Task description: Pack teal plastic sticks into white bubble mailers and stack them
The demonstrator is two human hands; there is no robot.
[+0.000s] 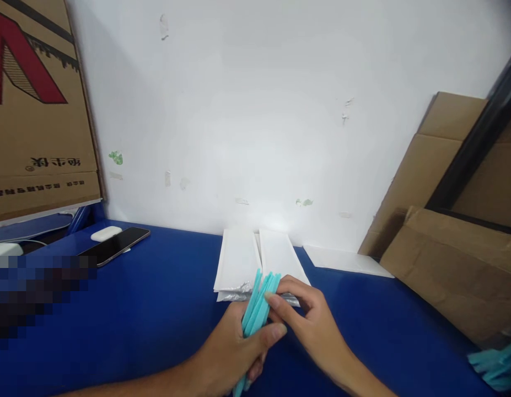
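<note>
Teal sticks bundled in both hands, low centre over the blue surface.

The teal sticks [257, 309] run long axis near-upright, tips leaning away toward the white pouches [255, 259] just beyond. Left hand [234, 353] is wrapped around the lower bundle, thumb across it; right hand [308, 320] pinches the upper ends with its fingertips. Hands touch. Phone [114, 245] lies well left on the surface [156, 320]; cardboard [453, 275] stands right.

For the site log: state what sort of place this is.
Probably a small packing bench: flattened cardboard boxes lean on the wall, white pouches lie on the blue table, and both hands hold teal sticks.
</note>
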